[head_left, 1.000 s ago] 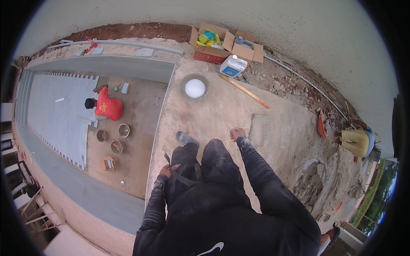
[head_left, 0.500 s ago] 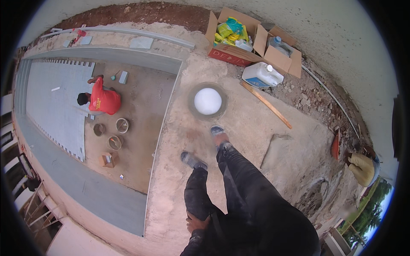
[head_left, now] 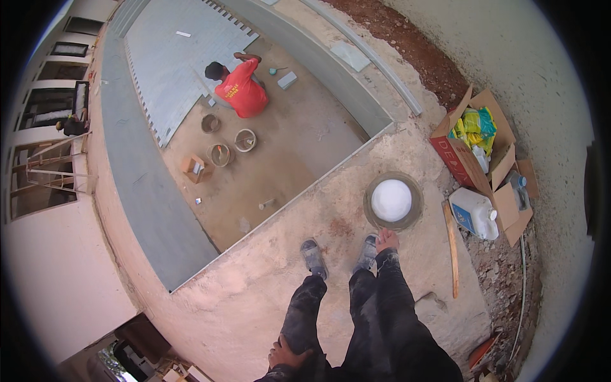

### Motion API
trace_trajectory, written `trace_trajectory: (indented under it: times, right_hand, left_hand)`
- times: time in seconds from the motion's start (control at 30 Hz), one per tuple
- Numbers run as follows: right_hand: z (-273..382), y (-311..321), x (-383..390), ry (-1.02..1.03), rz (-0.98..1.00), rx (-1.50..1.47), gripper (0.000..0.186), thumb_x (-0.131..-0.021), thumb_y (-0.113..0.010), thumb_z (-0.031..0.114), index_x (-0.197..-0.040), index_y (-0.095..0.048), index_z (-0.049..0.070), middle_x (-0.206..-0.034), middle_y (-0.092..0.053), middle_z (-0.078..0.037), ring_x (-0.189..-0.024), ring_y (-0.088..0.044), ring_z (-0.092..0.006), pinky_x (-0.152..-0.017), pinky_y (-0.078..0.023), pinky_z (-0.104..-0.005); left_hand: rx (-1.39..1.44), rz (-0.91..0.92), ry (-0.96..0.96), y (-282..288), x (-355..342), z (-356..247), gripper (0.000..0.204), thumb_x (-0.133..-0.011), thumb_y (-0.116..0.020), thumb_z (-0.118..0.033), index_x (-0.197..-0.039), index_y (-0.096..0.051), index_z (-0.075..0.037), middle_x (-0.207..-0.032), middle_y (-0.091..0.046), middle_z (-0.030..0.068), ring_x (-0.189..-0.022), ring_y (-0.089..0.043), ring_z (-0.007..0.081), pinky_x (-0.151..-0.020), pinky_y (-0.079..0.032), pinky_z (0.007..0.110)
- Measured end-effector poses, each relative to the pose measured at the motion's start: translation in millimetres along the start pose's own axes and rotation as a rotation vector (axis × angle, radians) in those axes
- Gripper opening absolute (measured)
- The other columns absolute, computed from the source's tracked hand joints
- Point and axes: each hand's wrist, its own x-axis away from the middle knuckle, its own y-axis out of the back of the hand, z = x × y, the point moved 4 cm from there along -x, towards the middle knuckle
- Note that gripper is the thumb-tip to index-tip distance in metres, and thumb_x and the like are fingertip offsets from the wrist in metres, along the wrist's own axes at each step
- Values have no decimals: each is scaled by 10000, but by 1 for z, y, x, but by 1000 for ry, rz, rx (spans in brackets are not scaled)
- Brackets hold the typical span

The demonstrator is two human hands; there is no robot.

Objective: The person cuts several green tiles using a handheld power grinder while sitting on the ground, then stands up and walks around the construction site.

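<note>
My left hand (head_left: 284, 353) lies open on my left thigh, its fingers resting on the dark trousers. My right hand (head_left: 387, 240) is stretched out over my right foot, just short of a round grey tub (head_left: 417, 197). Its fingers are slightly bent and somewhat apart, and no object shows in them. A smooth white mound (head_left: 391, 200), looking like powder, fills the middle of the tub. My two feet, in dusty grey slippers (head_left: 313, 258), stand on the concrete just before the tub.
A wooden stick (head_left: 451, 251), a white jug (head_left: 473, 213) and open cardboard boxes (head_left: 449, 153) with bags and bottles lie right. Beyond a ledge, a sunken floor holds a crouching person in red (head_left: 245, 92), several buckets (head_left: 245, 140) and pale tiles (head_left: 184, 63).
My view has turned, so the tub, boxes and sunken floor now appear further right. My right hand now shows plainly beside my right foot, near the tub. My left hand stays on my leg.
</note>
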Motion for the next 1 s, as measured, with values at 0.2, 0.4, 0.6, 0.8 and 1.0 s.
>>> trace_trajectory:
  times: [0.2, 0.4, 0.6, 0.8, 1.0]
  right_hand:
    - [50, -63, 60, 9, 81, -308, 426, -813, -589, 494, -780, -401, 113, -928, -524, -30, -1016, -522, -211, -910, -388, -386]
    - [80, -37, 120, 109, 17, -52, 468, -765, -612, 528, -713, -358, 138, -717, -409, -20, -703, -442, -172, -797, -402, -358]
    - [97, 34, 246, 185, 30, 245, 434, -764, -613, 496, -620, -355, 177, -585, -378, 15, -585, -413, -142, -662, -387, -314]
    - [94, 82, 337, 308, -85, 490, 396, -743, -616, 436, -740, -390, 111, -562, -353, -30, -439, -341, -151, -418, -307, -296]
    - [4, 119, 423, 476, -62, 792, 390, -720, -642, 388, -881, -461, 82, -641, -377, -26, -413, -319, -135, -376, -273, -258]
  left_hand:
    - [71, -3, 27, -33, 5, 9, 1152, -559, -656, -732, -1387, -264, -33, -1240, -444, 234, -1128, -475, 390, -938, -399, 455]
    - [384, 121, -99, -85, 21, 52, 1142, -607, -627, -732, -1414, -231, -27, -1313, -413, 220, -1213, -418, 393, -1001, -358, 448]
    - [1142, 198, -225, -164, 59, 149, 868, -760, -582, -584, -1367, -346, -10, -1325, -432, 232, -1251, -408, 313, -1057, -301, 348]
    - [1356, 19, -284, -280, 86, 227, 469, -896, -454, -364, -1247, -504, -57, -1270, -521, 153, -1179, -492, 234, -1014, -348, 312]
    - [1385, -264, -49, -440, 56, 285, 365, -893, -463, -316, -1195, -568, -141, -1141, -614, 83, -1004, -594, 213, -901, -441, 307]
